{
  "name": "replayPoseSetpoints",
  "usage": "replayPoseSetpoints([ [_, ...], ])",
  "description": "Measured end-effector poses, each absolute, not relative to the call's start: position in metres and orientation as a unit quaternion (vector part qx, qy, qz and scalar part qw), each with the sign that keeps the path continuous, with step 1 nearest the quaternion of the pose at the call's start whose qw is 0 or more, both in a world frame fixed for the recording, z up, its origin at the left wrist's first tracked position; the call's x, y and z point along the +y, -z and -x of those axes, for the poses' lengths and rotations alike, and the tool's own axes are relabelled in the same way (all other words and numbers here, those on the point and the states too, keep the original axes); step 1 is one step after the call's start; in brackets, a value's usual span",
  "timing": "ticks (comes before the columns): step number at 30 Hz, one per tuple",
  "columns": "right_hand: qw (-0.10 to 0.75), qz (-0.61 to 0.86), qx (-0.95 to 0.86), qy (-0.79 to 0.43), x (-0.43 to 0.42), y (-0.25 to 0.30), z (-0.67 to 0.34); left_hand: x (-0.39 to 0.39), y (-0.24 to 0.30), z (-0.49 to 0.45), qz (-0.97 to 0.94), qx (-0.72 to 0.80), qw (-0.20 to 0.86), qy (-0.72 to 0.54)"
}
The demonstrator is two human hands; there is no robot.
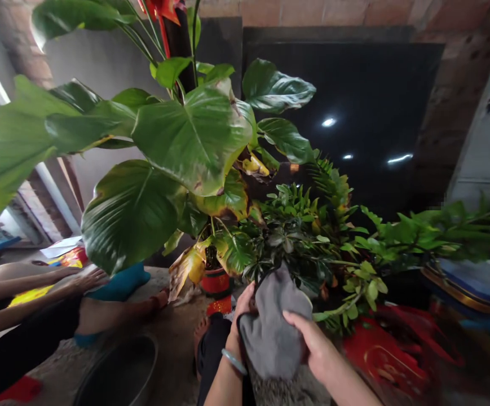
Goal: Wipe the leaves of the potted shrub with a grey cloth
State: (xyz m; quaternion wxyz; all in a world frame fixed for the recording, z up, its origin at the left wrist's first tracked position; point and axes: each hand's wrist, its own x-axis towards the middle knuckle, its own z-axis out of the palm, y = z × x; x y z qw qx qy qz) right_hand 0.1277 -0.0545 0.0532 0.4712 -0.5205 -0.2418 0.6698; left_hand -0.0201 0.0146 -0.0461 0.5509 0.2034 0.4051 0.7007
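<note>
A grey cloth [274,332] with a dark edge hangs between my two hands, in front of the low leafy plants [291,242]. My left hand [242,310], a pale bangle at its wrist, holds the cloth's left side; most of its fingers are hidden behind the fabric. On the other side my right hand [314,341] grips the cloth, with its thumb lying across the front. Whether a leaf is inside the cloth cannot be seen. Above and to the left spreads a tall plant with large green leaves [189,135], some yellowed and browned at the edges.
A red pot [216,282] stands under the tall plant. A dark basin [120,372] sits on the floor at lower left, near another person's arms [37,290] and legs. Red plastic bags [388,352] lie at right. Dark panels [354,101] lean on the brick wall.
</note>
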Motion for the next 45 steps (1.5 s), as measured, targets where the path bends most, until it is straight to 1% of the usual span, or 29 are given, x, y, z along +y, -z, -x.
replayPoseSetpoints([
  [2, 0.439, 0.547, -0.245, -0.669, -0.073, -0.055, -0.141, 0.015, 0.046, 0.021, -0.202, 0.405, 0.561, -0.693],
  [3, 0.445, 0.544, -0.252, -0.666, -0.077, -0.065, -0.148, 0.014, 0.046, 0.02, -0.201, 0.407, 0.565, -0.689],
  [5, 0.509, 0.495, -0.26, -0.655, -0.07, -0.095, -0.165, 0.011, 0.044, 0.016, -0.202, 0.407, 0.573, -0.682],
  [8, 0.674, 0.431, -0.23, -0.554, -0.035, -0.143, -0.193, 0.006, 0.038, 0.009, -0.198, 0.411, 0.573, -0.681],
  [9, 0.712, 0.414, -0.217, -0.525, -0.022, -0.153, -0.201, 0.005, 0.035, 0.007, -0.195, 0.416, 0.571, -0.68],
  [10, 0.734, 0.406, -0.198, -0.507, -0.01, -0.158, -0.207, 0.004, 0.033, 0.006, -0.191, 0.421, 0.569, -0.681],
  [11, 0.738, 0.412, -0.174, -0.505, -0.002, -0.158, -0.211, 0.003, 0.031, 0.005, -0.188, 0.426, 0.565, -0.681],
  [13, 0.695, 0.463, -0.115, -0.538, 0.001, -0.141, -0.211, 0.002, 0.028, 0.005, -0.183, 0.432, 0.56, -0.682],
  [16, 0.566, 0.541, -0.062, -0.619, -0.027, -0.093, -0.195, 0.002, 0.028, 0.006, -0.188, 0.44, 0.555, -0.681],
  [18, 0.507, 0.547, -0.076, -0.662, -0.056, -0.067, -0.184, 0.002, 0.029, 0.007, -0.202, 0.442, 0.553, -0.676],
  [19, 0.492, 0.544, -0.09, -0.674, -0.068, -0.06, -0.181, 0.003, 0.03, 0.007, -0.208, 0.444, 0.552, -0.674],
  [21, 0.494, 0.525, -0.121, -0.683, -0.081, -0.064, -0.182, 0.004, 0.03, 0.006, -0.209, 0.449, 0.551, -0.672],
  [22, 0.514, 0.512, -0.132, -0.675, -0.08, -0.073, -0.188, 0.004, 0.03, 0.005, -0.207, 0.451, 0.552, -0.67],
  [24, 0.591, 0.478, -0.148, -0.633, -0.064, -0.101, -0.205, 0.005, 0.03, 0.004, -0.207, 0.452, 0.554, -0.668],
  [26, 0.702, 0.439, -0.164, -0.535, -0.036, -0.128, -0.227, 0.005, 0.029, 0.002, -0.213, 0.445, 0.556, -0.669],
  [28, 0.755, 0.436, -0.147, -0.468, -0.011, -0.141, -0.243, 0.005, 0.027, 0.002, -0.209, 0.441, 0.554, -0.674],
  [30, 0.737, 0.473, -0.107, -0.47, -0.001, -0.134, -0.249, 0.005, 0.026, 0.002, -0.201, 0.443, 0.549, -0.679],
  [33, 0.629, 0.541, -0.052, -0.556, -0.021, -0.092, -0.235, 0.005, 0.025, 0.003, -0.201, 0.449, 0.543, -0.681],
  [36, 0.514, 0.563, -0.02, -0.647, -0.064, -0.051, -0.211, 0.005, 0.025, 0.004, -0.202, 0.456, 0.539, -0.679],
  [38, 0.489, 0.544, -0.032, -0.681, -0.083, -0.046, -0.203, 0.005, 0.024, 0.004, -0.204, 0.461, 0.539, -0.674],
  [39, 0.502, 0.526, -0.047, -0.685, -0.086, -0.053, -0.203, 0.004, 0.023, 0.004, -0.207, 0.462, 0.541, -0.671],
  [41, 0.578, 0.476, -0.086, -0.657, -0.076, -0.078, -0.213, 0.004, 0.022, 0.004, -0.213, 0.461, 0.546, -0.666],
  [43, 0.679, 0.428, -0.117, -0.585, -0.052, -0.109, -0.231, 0.003, 0.021, 0.004, -0.214, 0.458, 0.548, -0.666],
  [45, 0.747, 0.414, -0.131, -0.503, -0.025, -0.129, -0.248, 0.003, 0.022, 0.003, -0.213, 0.459, 0.546, -0.667],
])
